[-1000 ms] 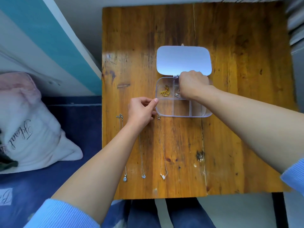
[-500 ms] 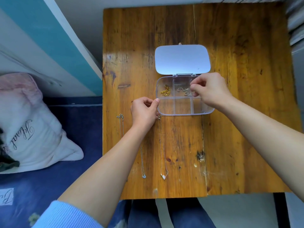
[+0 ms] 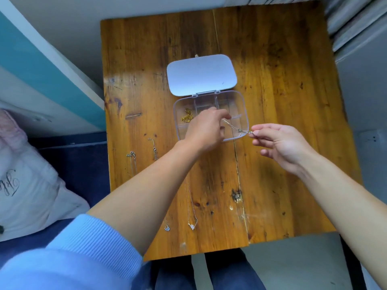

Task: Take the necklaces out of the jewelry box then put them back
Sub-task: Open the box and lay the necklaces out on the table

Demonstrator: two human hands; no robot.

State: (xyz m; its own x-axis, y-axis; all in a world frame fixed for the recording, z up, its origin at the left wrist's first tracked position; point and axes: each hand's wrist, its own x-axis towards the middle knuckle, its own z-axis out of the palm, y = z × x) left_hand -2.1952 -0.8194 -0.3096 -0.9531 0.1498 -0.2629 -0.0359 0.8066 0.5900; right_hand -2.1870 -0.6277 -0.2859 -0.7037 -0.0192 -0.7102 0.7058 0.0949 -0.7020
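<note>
A clear jewelry box [image 3: 244,105] with dividers lies open on the wooden table [image 3: 282,91], its white lid [image 3: 202,74] folded back. A gold chain [image 3: 187,117] sits in its left compartment. My right hand [image 3: 280,143] pinches one end of a thin silver necklace [image 3: 237,128] just right of the box. My left hand [image 3: 206,128] hovers over the box and pinches the other end, so the chain stretches between both hands. Three silver necklaces lie on the table nearer me: one at the left edge [image 3: 132,158], one partly under my left forearm [image 3: 154,148], one with a pendant [image 3: 192,225].
A small pendant [image 3: 167,228] shows beside my left forearm. A white pillow [image 3: 27,185] rests on dark blue bedding to the left. A teal and white wall panel [image 3: 41,65] runs along the table's left side. My knees show below the near table edge.
My right hand has lifted a silver necklace out of the box and drawn it right. My left hand left the box's front-left corner, moved over the box and took the chain's other end.
</note>
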